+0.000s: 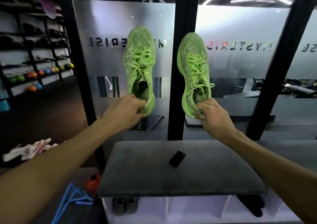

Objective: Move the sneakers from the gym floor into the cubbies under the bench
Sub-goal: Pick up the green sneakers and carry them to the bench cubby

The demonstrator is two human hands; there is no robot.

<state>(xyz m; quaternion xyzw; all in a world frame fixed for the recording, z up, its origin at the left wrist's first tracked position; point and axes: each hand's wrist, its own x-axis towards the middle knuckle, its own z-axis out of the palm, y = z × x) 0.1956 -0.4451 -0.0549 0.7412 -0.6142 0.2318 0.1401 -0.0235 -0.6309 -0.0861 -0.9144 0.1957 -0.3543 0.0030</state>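
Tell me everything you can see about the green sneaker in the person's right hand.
The green sneaker is bright lime all over, with a speckled knit-looking upper, matching laces tied loosely, and a thick green sole edge. It is held up in the air in front of the frosted glass wall, toe pointing up and away, opening facing the camera. The right hand pinches its heel collar; nothing else touches it. It hangs beside its twin, apart from it.

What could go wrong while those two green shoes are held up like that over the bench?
Each hand, left hand and right hand, pinches only a heel, so the left sneaker or right sneaker might slip and land on the dark phone-like object on the bench cushion. The right sneaker's loose laces could snag going into a cubby.
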